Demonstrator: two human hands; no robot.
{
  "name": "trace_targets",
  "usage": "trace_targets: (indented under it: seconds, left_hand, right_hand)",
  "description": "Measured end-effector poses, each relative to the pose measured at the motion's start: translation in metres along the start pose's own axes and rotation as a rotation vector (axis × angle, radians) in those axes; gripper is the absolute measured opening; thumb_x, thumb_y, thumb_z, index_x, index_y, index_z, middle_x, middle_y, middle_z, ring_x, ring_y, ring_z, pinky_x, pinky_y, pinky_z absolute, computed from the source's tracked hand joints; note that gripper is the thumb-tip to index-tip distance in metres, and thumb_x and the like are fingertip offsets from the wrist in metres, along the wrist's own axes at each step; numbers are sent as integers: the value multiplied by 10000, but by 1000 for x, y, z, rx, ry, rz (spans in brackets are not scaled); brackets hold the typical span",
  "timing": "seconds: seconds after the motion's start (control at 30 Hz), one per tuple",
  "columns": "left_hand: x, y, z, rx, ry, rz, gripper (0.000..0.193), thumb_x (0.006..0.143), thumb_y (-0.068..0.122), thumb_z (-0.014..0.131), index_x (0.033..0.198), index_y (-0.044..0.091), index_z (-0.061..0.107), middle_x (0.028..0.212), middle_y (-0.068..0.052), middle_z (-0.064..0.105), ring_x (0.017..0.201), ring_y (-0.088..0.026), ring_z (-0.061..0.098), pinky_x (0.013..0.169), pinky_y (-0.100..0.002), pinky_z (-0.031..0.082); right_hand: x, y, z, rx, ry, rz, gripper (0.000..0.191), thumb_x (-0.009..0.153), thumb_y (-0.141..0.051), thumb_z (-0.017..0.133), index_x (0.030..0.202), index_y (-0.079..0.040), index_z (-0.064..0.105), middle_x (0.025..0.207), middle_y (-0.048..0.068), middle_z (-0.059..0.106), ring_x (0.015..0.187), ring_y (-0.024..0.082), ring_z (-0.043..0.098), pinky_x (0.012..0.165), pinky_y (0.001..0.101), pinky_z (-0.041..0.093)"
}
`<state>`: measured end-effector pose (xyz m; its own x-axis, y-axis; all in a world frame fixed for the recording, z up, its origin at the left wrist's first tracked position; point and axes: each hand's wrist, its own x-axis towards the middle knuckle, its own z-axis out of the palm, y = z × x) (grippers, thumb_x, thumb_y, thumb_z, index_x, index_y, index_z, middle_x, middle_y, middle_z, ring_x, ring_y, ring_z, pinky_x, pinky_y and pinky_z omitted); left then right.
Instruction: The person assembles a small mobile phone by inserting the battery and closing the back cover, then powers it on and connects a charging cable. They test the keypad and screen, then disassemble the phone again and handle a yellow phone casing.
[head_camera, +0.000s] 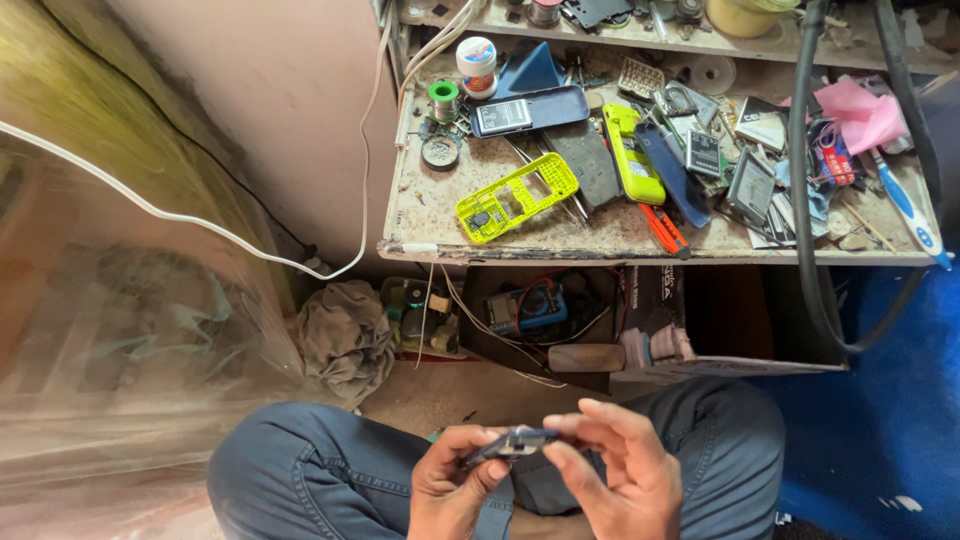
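The phone part (512, 443), a thin, flat, dark blue-grey piece with a pale patch near its middle, is held edge-on above the lap with its long axis running roughly left to right, the right end tilted slightly up. The left hand (450, 485) is clamped on its left end between thumb and fingers, and the right hand (615, 465) pinches its right end with the fingertips closed on it. It sits well apart from the bench (420, 215), which carries a yellow phone frame (515, 197), a yellow phone (633, 155) and orange-handled pliers (663, 229).
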<state>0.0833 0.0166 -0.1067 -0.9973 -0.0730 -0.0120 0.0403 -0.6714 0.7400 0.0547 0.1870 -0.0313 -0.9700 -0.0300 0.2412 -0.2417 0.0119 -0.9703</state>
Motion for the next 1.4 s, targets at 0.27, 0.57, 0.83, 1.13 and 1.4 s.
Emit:
trace_targets:
  seconds: [0.27, 0.57, 0.83, 1.13, 1.4]
  left_hand:
    - [2, -8, -2, -171, -150, 54, 195, 931, 47, 764, 1097, 49, 663, 1168, -182, 721, 1330, -387, 577, 1097, -529, 501]
    - [5, -1, -4, -86, -157, 146, 187, 937, 108, 761, 1090, 46, 673, 1169, -192, 738, 1351, -404, 561, 1143, -552, 463]
    - [4, -1, -8, 17, -130, 178, 184, 928, 77, 768, 1083, 34, 676, 1149, -198, 750, 1354, -420, 563, 1106, -548, 476]
    - [-10, -17, -25, 123, -54, 6, 286, 881, -112, 788, 1138, -77, 668, 1065, -207, 768, 1033, -210, 702, 937, -330, 534]
    - [-23, -16, -14, 297, 31, 53, 317, 857, -26, 817, 1133, -86, 673, 983, -187, 819, 954, -167, 747, 856, -289, 588]
  right_hand:
    - [-15, 0, -1, -6, -59, -137, 690, 814, 94, 818, 1422, 36, 496, 1061, 214, 790, 1037, 227, 766, 912, 358, 616]
    - [-8, -11, 9, -33, -92, -206, 688, 810, 88, 825, 1420, 21, 513, 1041, 200, 784, 994, 213, 746, 861, 334, 615]
    - [9, -22, 8, -171, -189, -350, 345, 785, 64, 812, 1112, -21, 748, 1046, 115, 764, 925, 216, 738, 803, 307, 607]
    - [14, -20, 10, -121, -17, -150, 379, 752, 103, 795, 1108, -1, 721, 982, 151, 785, 845, 233, 754, 738, 303, 626]
    - [24, -27, 11, -409, -2, -387, 279, 751, 56, 824, 982, -33, 695, 976, 140, 774, 888, 224, 793, 773, 304, 630]
